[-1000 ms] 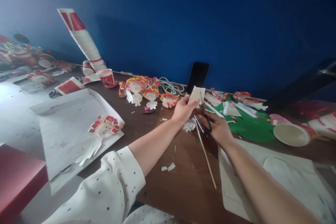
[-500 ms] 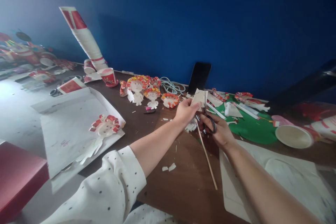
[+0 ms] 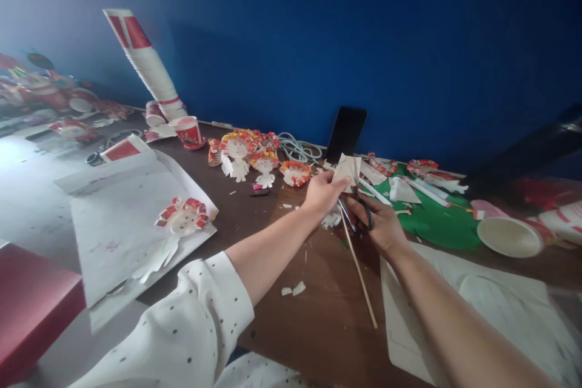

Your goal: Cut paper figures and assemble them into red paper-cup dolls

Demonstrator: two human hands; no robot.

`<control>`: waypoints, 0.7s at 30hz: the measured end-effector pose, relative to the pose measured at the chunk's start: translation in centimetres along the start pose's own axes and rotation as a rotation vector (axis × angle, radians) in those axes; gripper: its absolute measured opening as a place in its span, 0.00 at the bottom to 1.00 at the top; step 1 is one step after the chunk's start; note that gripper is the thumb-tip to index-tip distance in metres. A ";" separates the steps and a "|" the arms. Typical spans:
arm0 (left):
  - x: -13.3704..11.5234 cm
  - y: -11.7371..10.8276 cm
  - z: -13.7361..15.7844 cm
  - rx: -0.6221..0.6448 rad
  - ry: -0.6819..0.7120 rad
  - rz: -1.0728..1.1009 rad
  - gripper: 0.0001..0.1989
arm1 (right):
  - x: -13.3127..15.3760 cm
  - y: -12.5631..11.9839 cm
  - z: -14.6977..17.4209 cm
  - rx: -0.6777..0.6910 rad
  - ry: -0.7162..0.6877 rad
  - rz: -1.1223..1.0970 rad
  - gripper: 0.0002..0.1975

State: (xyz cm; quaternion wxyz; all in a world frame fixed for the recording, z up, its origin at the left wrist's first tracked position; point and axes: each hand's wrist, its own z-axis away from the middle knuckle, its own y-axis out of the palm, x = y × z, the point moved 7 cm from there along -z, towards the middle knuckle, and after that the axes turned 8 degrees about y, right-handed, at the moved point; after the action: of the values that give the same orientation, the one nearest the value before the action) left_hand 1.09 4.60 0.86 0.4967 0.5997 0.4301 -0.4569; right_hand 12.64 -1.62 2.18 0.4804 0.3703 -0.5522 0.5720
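Note:
A small piece of cream paper (image 3: 346,168) is pinched in my left hand (image 3: 322,194), thumb on top. My right hand (image 3: 378,223) grips dark-handled scissors (image 3: 366,213), whose blades reach up to the paper's right edge. Below my hands a thin wooden stick (image 3: 359,276) slants down across the brown table; how its upper end rests is hidden. White paper scraps (image 3: 299,288) lie near it. To the left of my hands stand paper lion figures with red and yellow manes (image 3: 237,148), and an orange-maned one (image 3: 295,174) sits closest.
A black phone (image 3: 346,132) leans on the blue wall, beside a coiled pale cable (image 3: 297,148). A tall stack of paper cups (image 3: 148,63) tilts at the left. On the right are a green sheet (image 3: 439,227), a paper cup (image 3: 509,236) and a white board (image 3: 409,327).
My right hand and the scissors have shifted slightly, and a shiny metal piece between my hands shows more. The paper stays in my left hand.

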 end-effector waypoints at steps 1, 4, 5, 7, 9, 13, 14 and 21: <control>0.0 0.0 0.0 0.001 -0.005 0.010 0.10 | 0.1 0.0 0.0 -0.001 -0.008 0.007 0.19; -0.1 0.1 0.2 0.002 -0.026 0.041 0.10 | 0.2 -0.1 0.0 -0.009 -0.032 0.020 0.19; -0.1 0.1 0.3 0.003 -0.029 0.052 0.10 | 0.2 0.0 0.1 -0.008 -0.039 0.021 0.18; -0.2 0.2 0.4 0.002 -0.028 0.080 0.10 | 0.3 0.1 0.1 -0.005 -0.055 0.025 0.18; -0.2 0.3 0.5 -0.008 -0.033 0.115 0.10 | 0.3 0.2 0.2 -0.007 -0.059 0.027 0.18; 0.0 0.5 0.7 -0.016 -0.062 0.183 0.09 | 0.1 0.3 0.3 -0.023 -0.047 0.011 0.18; 0.0 0.6 0.7 -0.014 -0.065 0.189 0.09 | 0.2 0.3 0.3 -0.020 -0.049 0.008 0.18; -0.2 0.5 0.7 -0.014 -0.065 0.172 0.10 | 0.2 0.1 0.2 -0.032 -0.079 0.009 0.18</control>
State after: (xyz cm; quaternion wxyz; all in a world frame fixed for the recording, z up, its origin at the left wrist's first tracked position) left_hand 1.45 3.83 1.10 0.5517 0.6159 0.3638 -0.4288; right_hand 12.44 -1.75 2.30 0.4615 0.3824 -0.5813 0.5503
